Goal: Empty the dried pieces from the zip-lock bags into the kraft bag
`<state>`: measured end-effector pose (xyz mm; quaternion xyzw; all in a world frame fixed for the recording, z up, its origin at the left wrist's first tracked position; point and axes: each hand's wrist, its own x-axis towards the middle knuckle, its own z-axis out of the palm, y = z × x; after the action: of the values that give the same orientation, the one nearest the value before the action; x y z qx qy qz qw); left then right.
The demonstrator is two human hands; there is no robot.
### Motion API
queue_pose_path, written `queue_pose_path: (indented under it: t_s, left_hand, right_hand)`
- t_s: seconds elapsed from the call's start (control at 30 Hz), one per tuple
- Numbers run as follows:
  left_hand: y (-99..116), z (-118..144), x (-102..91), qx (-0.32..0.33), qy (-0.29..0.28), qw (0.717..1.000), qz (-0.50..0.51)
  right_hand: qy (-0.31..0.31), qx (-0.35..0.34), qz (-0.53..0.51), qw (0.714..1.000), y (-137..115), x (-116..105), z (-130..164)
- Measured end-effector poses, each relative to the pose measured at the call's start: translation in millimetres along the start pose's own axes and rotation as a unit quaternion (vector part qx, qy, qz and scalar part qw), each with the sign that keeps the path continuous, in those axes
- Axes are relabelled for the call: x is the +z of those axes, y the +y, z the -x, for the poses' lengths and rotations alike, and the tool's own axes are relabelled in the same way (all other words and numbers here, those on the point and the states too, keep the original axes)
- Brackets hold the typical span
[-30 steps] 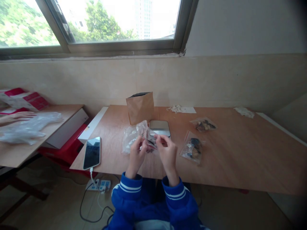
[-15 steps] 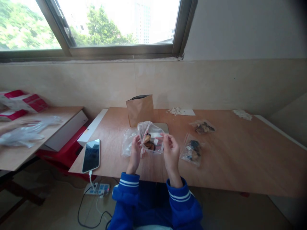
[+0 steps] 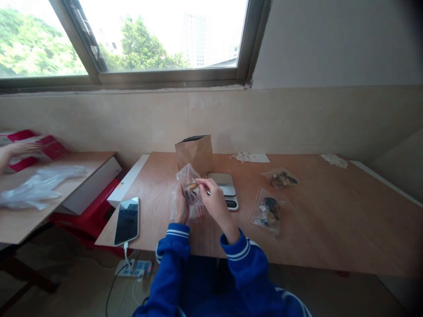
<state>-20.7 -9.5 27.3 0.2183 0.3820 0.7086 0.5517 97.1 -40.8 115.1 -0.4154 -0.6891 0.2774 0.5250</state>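
Note:
A clear zip-lock bag with brown dried pieces in it, perhaps dried mushroom, is up off the table between my hands. My left hand is closed around the bag's left side. Thumb and fingers of my right hand pinch at the bag's right edge, close against the brown pieces; the exact grip is partly hidden. Beneath, several flat clear bags with red strips lie on the table. Just behind my right hand stands a kitchen scale, partly covered by it.
An upright brown paper bag stands at the back. Two filled clear bags lie to the right. A charging phone is at the left edge. Another person's hand is over red-and-white boxes on the neighbouring table.
Both hands moved left with the bag, uncovering the scale. My right hand came inward toward the bag's contents. Another person's hand moved onto the boxes at far left.

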Motion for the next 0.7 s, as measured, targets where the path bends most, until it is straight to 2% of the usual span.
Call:
queue_pose_path:
  t_s: [0.1, 0.2, 0.33, 0.4, 0.57, 0.7]
  left_hand:
    - [-13.6, -6.0, -5.9, -0.028, 0.015, 0.999, 0.014]
    - [-23.0, -10.6, -10.2, -0.003, 0.012, 1.000, -0.021]
    - [-27.1, -15.4, -13.5, 0.015, 0.016, 0.999, -0.028]
    - [-26.4, -15.2, -13.5, 0.015, 0.012, 1.000, -0.014]
    - [-22.4, -9.7, -12.7, 0.007, 0.012, 1.000, -0.012]
    - [-22.9, -9.5, -16.7, -0.004, 0.014, 1.000, -0.001]
  right_hand:
    - [-0.098, 0.034, 0.054, 0.993, 29.5, 11.4, -11.3]
    - [-0.184, 0.005, 0.113, 0.976, 54.5, 15.8, -18.7]
    - [-0.262, -0.039, 0.136, 0.955, 69.6, 12.0, -29.7]
    - [-0.283, -0.057, 0.124, 0.949, 70.9, 10.1, -35.6]
    - [-0.288, -0.077, 0.084, 0.951, 69.3, 13.1, -42.4]
    - [-0.298, -0.098, 0.122, 0.942, 71.2, 17.4, -40.7]
